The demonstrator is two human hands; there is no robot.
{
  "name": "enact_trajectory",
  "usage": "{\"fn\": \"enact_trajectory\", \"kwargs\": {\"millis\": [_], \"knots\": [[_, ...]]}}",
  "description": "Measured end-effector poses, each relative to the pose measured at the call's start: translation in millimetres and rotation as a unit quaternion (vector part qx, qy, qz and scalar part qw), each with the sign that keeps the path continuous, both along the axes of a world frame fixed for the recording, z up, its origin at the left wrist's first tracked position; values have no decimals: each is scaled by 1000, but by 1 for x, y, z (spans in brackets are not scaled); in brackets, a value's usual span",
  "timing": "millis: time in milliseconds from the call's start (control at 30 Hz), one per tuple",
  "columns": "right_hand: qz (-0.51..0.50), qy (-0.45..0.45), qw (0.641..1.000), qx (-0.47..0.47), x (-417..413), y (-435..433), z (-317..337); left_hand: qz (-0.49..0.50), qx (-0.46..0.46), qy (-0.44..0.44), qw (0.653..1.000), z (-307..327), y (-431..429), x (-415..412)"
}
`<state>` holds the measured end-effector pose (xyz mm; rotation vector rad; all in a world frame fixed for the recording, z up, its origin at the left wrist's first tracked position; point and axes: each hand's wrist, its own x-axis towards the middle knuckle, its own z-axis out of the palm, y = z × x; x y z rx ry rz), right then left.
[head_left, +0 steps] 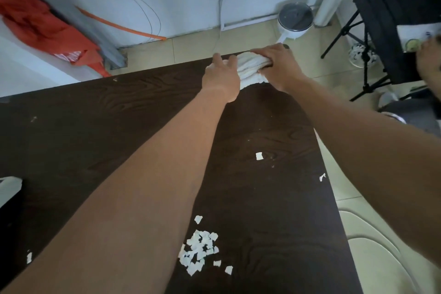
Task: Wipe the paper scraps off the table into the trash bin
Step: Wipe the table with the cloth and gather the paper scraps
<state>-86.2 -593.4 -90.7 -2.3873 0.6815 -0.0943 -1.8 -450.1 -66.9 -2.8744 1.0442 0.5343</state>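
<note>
Both your arms reach across the dark wooden table to its far edge, where a bunched white cloth lies between your hands. Your left hand grips the cloth's left end, thumb and fingers curled onto it, and your right hand clamps over its right end from above. The main heap of paper scraps sits well behind your hands, at the near end of the table, just beside your left forearm. A single scrap lies midway between the heap and the cloth, and another rests at the table's right edge. A round white bin stands on the floor by the wall, beyond the cloth.
</note>
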Motion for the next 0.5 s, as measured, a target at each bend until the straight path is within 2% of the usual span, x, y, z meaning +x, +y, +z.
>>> {"fn": "enact_trajectory", "kwargs": {"millis": [100,267,500], "knots": [[-36,-23,999,-10,-21,15,-4,-34,21,20,999,3,6,-5],[-49,7,999,-19,-59,29,-10,-75,63,61,993,9,18,-24],[-74,27,997,12,-121,68,-11,-114,27,97,988,9,59,-62]]}}
